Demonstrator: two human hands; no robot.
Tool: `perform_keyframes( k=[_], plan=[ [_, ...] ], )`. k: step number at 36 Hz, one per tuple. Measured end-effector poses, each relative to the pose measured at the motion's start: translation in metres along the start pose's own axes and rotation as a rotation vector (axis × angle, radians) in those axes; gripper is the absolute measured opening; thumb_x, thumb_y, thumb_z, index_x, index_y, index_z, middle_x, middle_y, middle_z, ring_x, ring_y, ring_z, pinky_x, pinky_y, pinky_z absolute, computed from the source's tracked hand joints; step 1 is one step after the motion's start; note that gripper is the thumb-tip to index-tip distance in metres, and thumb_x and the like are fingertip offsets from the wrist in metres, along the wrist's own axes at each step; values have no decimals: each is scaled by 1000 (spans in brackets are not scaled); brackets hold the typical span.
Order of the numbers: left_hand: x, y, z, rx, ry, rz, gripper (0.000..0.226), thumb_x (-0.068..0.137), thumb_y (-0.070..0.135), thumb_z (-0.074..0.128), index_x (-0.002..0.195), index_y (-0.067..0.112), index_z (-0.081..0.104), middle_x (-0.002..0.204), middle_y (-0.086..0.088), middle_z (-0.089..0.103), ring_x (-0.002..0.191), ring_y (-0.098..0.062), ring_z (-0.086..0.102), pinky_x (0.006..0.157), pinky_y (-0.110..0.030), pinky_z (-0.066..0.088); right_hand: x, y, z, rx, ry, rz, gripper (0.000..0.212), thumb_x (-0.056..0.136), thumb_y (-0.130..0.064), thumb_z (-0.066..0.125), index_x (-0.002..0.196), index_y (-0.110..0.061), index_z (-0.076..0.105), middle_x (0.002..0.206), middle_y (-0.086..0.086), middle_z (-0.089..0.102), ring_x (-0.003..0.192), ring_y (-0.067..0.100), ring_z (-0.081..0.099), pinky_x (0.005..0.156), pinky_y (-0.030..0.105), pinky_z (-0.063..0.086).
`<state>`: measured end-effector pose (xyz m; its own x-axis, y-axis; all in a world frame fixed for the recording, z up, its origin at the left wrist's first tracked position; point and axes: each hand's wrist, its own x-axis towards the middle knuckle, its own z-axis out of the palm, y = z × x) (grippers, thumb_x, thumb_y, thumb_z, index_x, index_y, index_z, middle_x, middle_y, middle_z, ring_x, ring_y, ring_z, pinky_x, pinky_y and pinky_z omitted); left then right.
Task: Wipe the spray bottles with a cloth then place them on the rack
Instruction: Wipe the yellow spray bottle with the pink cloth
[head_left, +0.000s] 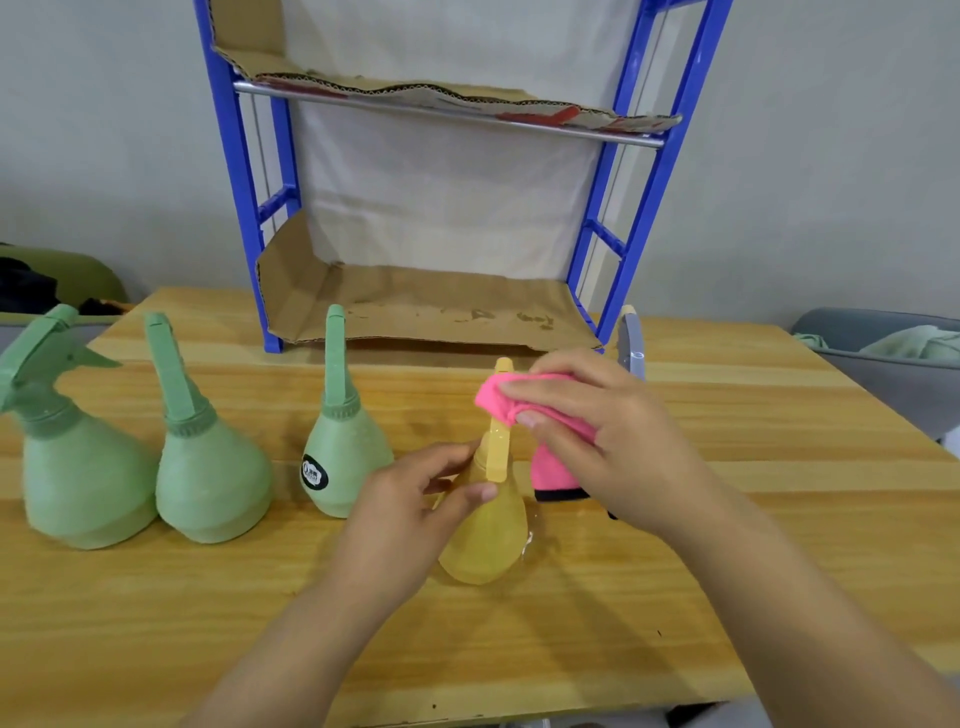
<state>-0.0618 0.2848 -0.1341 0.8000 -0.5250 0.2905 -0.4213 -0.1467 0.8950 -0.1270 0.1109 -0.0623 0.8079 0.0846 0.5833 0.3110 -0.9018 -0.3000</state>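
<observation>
Head view: I see the left hand (410, 514) curled round the neck of the yellow spray bottle (485, 540), which stands upright on the wooden table (753, 519) in front of the blue rack (649, 208). The right hand (597, 441) pinches the pink cloth (524, 400) over the bottle's spray head, hiding most of it. To the left stand the labelled green bottle (345, 452), the middle green bottle (208, 467) and the outer green bottle (78, 467), apart from both hands. A grey spray head (631, 343) peeks out behind the right hand, beside the rack's right foot. Cardboard (415, 306) lines the rack's shelves. A grey wall (831, 156) rises behind, and a grey tub (883, 374) holding pale green fabric sits beyond the table's right edge.
</observation>
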Motion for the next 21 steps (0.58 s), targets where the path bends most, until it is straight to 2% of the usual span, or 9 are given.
perform_keyframes(
  k=[3,6,8,11,14,16,19,21],
  plan=[
    [0,-1,-1,2,8,-2,31,71,41,69,100,31,70,89,20,71,88,3,65,78,-13,49,-14,-7,0,-25,-35,-109,26,92,-26,57,112,-17,71,107,-1,63,99,14,58,85,30,47],
    [-1,-1,-1,-9,-10,21,24,76,27,72,100,29,71,93,17,73,90,2,66,81,-19,52,-24,-10,3,-39,-75,-196,21,94,-21,58,108,-14,73,105,2,64,95,20,60,82,33,47],
    [-1,-2,-1,-18,-10,11,24,75,31,71,99,31,71,93,18,72,91,0,66,82,-21,52,-23,-9,4,-56,-59,-215,21,94,-21,58,107,-14,73,106,3,65,95,20,60,82,31,48],
    [-2,-2,0,-25,20,-30,29,69,41,70,98,35,69,91,18,72,89,1,65,81,-22,53,-14,-2,4,-99,-9,-181,24,93,-23,57,109,-14,72,106,4,64,94,23,60,81,34,49],
    [-2,-2,0,-38,23,-51,31,70,41,70,100,39,68,95,21,72,91,3,65,83,-24,54,1,4,4,-104,46,-64,28,92,-26,55,112,-15,71,107,4,63,96,24,60,78,39,51],
    [-2,0,-1,-30,13,-45,27,72,38,70,98,44,65,96,27,69,92,5,64,83,-21,53,7,8,3,-91,61,23,29,92,-27,55,114,-16,70,107,1,62,98,19,59,82,32,50],
    [-1,3,-2,-20,-17,-31,29,78,26,73,96,47,62,98,31,67,94,9,62,85,-18,50,6,10,1,-48,70,112,26,92,-22,60,116,-19,69,106,-5,60,98,9,55,84,16,43],
    [-1,5,-3,-70,-33,-59,32,76,32,73,103,45,61,103,28,67,101,8,60,89,-19,47,1,10,0,-22,72,172,28,92,-23,61,119,-23,67,107,-10,59,99,3,52,85,10,40]
  ],
)
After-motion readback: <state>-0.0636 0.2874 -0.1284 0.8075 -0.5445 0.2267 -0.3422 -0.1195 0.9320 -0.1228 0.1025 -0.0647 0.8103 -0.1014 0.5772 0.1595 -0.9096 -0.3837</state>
